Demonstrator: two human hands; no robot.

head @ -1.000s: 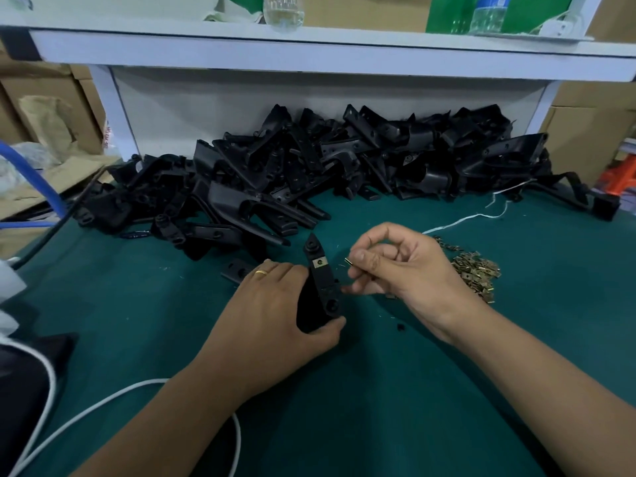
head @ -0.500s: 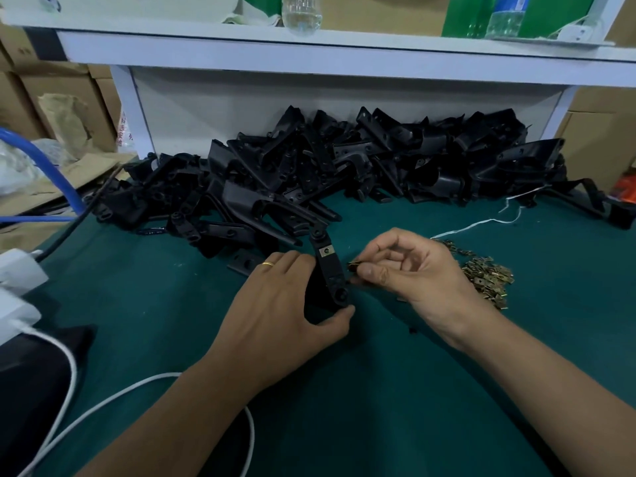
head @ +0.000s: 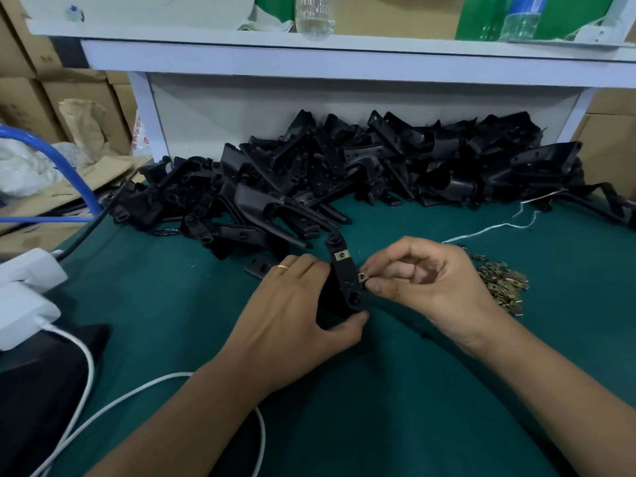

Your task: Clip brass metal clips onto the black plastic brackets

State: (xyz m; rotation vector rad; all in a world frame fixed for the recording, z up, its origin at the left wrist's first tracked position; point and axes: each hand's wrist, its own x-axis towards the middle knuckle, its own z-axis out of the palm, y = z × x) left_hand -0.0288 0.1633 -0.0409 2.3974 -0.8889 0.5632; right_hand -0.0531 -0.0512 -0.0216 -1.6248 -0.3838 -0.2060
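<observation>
Head view: your left hand (head: 292, 315) grips the rigid, light bracket (head: 346, 287); your right hand (head: 423, 284) pinches a small, likely slippery brass clip (head: 362, 277) by its edges.

- There was a single view, from a wide-angle camera worn on the person's head; no second view shared the scene.
- It looked forward and down onto the dark green felt-covered worktable (head: 430, 407), with both forearms entering from the bottom edge.
- It sat close: the left hand (head: 296, 315) and right hand (head: 426, 284) filled the middle of the frame.
- Facing away from the person, it reached the heap of black plastic brackets (head: 344, 177) along the table's far edge and the white painted shelf (head: 344, 60) above it.
- Straight edges bowed near the borders, and cardboard boxes (head: 31, 98) showed at the left margin.
</observation>
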